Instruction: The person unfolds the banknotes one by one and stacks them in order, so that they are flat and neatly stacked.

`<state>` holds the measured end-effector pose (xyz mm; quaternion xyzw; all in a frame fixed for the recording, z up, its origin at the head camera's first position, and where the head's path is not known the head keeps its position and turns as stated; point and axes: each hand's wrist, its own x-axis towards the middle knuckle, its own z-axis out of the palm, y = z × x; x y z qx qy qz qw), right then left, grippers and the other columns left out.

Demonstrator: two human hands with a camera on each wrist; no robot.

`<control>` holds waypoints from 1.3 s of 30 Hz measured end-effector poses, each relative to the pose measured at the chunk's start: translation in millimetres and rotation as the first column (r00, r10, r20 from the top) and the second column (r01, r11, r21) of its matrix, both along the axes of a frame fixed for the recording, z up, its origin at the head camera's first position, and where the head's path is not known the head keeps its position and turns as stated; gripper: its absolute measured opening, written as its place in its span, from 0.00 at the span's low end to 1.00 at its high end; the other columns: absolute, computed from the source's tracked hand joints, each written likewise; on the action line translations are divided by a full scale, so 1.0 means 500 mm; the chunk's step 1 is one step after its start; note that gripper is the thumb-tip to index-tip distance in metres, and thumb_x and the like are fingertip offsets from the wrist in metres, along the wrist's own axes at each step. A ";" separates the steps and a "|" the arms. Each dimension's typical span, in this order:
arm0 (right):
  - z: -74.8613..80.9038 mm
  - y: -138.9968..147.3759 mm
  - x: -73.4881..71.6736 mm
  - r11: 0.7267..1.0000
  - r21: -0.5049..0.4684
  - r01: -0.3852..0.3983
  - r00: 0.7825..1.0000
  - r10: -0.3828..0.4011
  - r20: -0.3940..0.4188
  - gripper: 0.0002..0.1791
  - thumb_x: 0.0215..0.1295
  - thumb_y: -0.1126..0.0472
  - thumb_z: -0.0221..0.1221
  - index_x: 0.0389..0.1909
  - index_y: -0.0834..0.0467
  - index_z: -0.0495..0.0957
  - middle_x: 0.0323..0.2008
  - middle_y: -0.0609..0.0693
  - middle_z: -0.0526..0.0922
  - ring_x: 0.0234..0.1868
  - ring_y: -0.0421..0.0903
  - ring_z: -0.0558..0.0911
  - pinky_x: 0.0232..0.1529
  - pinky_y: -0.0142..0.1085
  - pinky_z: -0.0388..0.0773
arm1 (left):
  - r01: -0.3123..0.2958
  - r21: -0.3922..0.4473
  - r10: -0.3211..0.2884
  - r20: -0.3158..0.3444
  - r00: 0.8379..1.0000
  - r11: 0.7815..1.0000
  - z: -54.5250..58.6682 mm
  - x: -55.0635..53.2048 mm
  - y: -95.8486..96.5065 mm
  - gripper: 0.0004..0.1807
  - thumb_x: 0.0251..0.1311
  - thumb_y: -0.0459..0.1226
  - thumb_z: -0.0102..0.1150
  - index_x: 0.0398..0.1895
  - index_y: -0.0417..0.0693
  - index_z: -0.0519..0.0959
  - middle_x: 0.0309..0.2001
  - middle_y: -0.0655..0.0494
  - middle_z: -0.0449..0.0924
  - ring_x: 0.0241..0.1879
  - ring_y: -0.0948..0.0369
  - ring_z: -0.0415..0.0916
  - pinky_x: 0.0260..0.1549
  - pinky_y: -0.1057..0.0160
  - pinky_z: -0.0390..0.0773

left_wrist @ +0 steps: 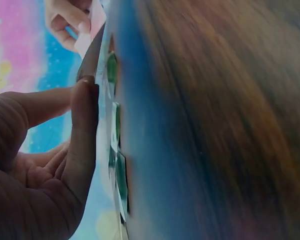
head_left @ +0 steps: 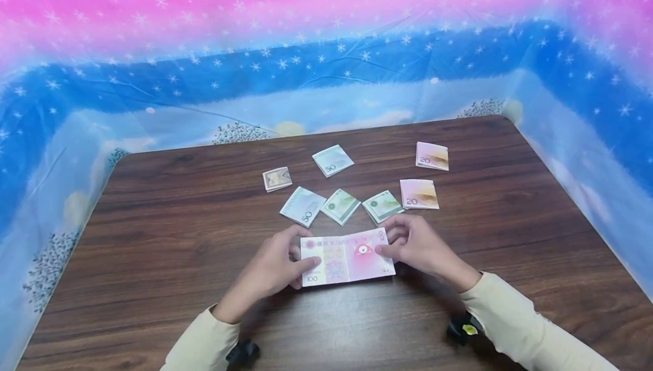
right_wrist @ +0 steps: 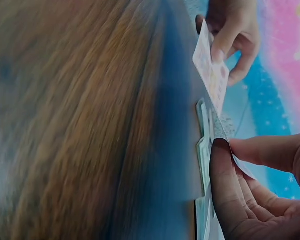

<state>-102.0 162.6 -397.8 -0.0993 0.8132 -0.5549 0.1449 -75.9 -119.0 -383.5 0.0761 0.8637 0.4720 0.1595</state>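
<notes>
- While thumbs press on it from above, a pink banknote [head_left: 357, 263] spans the two hands, nearer the middle of the table [head_left: 153, 246] than its far edge; "100" reads at its lower left and upper right corners.
- The left hand [head_left: 275, 263] pinches the left end, thumb on top, fingers behind.
- The right hand [head_left: 420, 246] pinches the right end the same way.
- The banknote is thin and oblong, creased across the middle, and looks raised off the wood in the wrist views.
- Beyond it lie folded notes: two pale ones [head_left: 333, 160] marked "50", two green ones [head_left: 340, 207] whose writing is too small to read, and two pink-gold ones [head_left: 419, 194] marked "20" toward the far right corner.
- A smaller brown note [head_left: 277, 179] lies leftmost along the far edge.
- The table has dark wood grain and rounded far corners; its left and right edges stand well apart from the notes.
- Snowflake-printed cloth [head_left: 326, 65] hangs behind the far edge.
</notes>
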 end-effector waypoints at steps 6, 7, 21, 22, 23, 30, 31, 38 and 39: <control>-0.009 -0.001 -0.004 0.974 0.221 -0.045 0.982 0.084 -0.169 0.17 0.48 0.70 0.74 0.38 0.67 0.79 0.22 0.45 0.80 0.22 0.38 0.76 0.24 0.30 0.75 | 0.063 -0.245 -0.082 -0.068 0.994 0.967 -0.011 -0.002 0.009 0.18 0.59 0.37 0.73 0.48 0.44 0.77 0.15 0.60 0.75 0.11 0.64 0.74 0.15 0.63 0.74; -0.010 -0.001 -0.003 0.966 0.254 -0.051 0.977 0.101 -0.187 0.16 0.48 0.69 0.75 0.37 0.65 0.80 0.22 0.44 0.79 0.21 0.37 0.76 0.24 0.30 0.75 | 0.065 -0.276 -0.090 -0.080 0.993 0.959 -0.013 -0.002 0.011 0.18 0.58 0.38 0.74 0.47 0.44 0.77 0.15 0.60 0.74 0.11 0.65 0.73 0.15 0.63 0.73; -0.012 -0.005 -0.003 0.857 0.516 0.006 0.926 0.190 -0.326 0.20 0.48 0.59 0.79 0.38 0.60 0.80 0.18 0.39 0.75 0.19 0.35 0.71 0.23 0.32 0.71 | 0.009 -0.431 -0.113 -0.216 0.970 0.902 -0.014 -0.001 0.014 0.21 0.53 0.43 0.77 0.48 0.47 0.81 0.21 0.60 0.75 0.21 0.61 0.70 0.20 0.60 0.71; -0.009 -0.005 -0.006 0.858 0.514 0.005 0.922 0.195 -0.335 0.19 0.49 0.60 0.79 0.38 0.60 0.81 0.18 0.39 0.75 0.19 0.34 0.71 0.23 0.32 0.71 | 0.004 -0.417 -0.110 -0.231 0.967 0.909 -0.013 -0.002 0.013 0.20 0.55 0.43 0.76 0.47 0.46 0.81 0.20 0.62 0.75 0.20 0.63 0.70 0.20 0.60 0.72; -0.006 -0.005 -0.009 0.860 0.510 0.006 0.918 0.197 -0.343 0.18 0.49 0.60 0.78 0.37 0.60 0.81 0.19 0.39 0.75 0.20 0.34 0.71 0.23 0.31 0.71 | 0.001 -0.396 -0.106 -0.243 0.964 0.918 -0.012 -0.002 0.012 0.19 0.57 0.42 0.75 0.47 0.45 0.81 0.19 0.64 0.75 0.19 0.65 0.71 0.20 0.61 0.72; 0.028 -0.011 -0.066 0.884 0.468 -0.008 0.919 0.191 -0.346 0.13 0.56 0.62 0.74 0.36 0.62 0.81 0.21 0.41 0.80 0.21 0.36 0.75 0.28 0.34 0.73 | -0.016 -0.140 -0.006 -0.160 0.987 0.990 0.001 0.003 -0.011 0.12 0.66 0.37 0.66 0.49 0.44 0.80 0.19 0.62 0.82 0.16 0.65 0.78 0.16 0.65 0.75; 0.033 -0.014 -0.078 0.886 0.464 -0.010 0.925 0.185 -0.333 0.13 0.57 0.61 0.74 0.37 0.62 0.81 0.22 0.42 0.81 0.22 0.36 0.76 0.29 0.34 0.74 | -0.019 -0.106 0.003 -0.146 0.989 0.994 0.001 0.003 -0.014 0.11 0.67 0.37 0.65 0.50 0.44 0.80 0.20 0.61 0.83 0.16 0.63 0.79 0.16 0.65 0.76; 0.050 -0.046 -0.167 0.890 0.456 0.014 0.966 0.105 -0.235 0.16 0.59 0.59 0.72 0.42 0.64 0.83 0.33 0.51 0.86 0.33 0.46 0.83 0.37 0.40 0.80 | 0.008 0.123 -0.001 -0.055 0.998 0.992 0.000 0.001 -0.030 0.11 0.68 0.32 0.62 0.50 0.35 0.78 0.26 0.48 0.86 0.23 0.53 0.84 0.23 0.63 0.85; 0.050 -0.052 -0.180 0.887 0.461 0.023 0.968 0.095 -0.231 0.17 0.60 0.58 0.72 0.43 0.64 0.83 0.34 0.52 0.86 0.35 0.48 0.83 0.40 0.42 0.80 | 0.008 0.143 -0.001 -0.046 0.999 0.990 -0.001 0.000 -0.031 0.12 0.68 0.31 0.62 0.51 0.35 0.78 0.26 0.47 0.86 0.23 0.52 0.84 0.23 0.63 0.85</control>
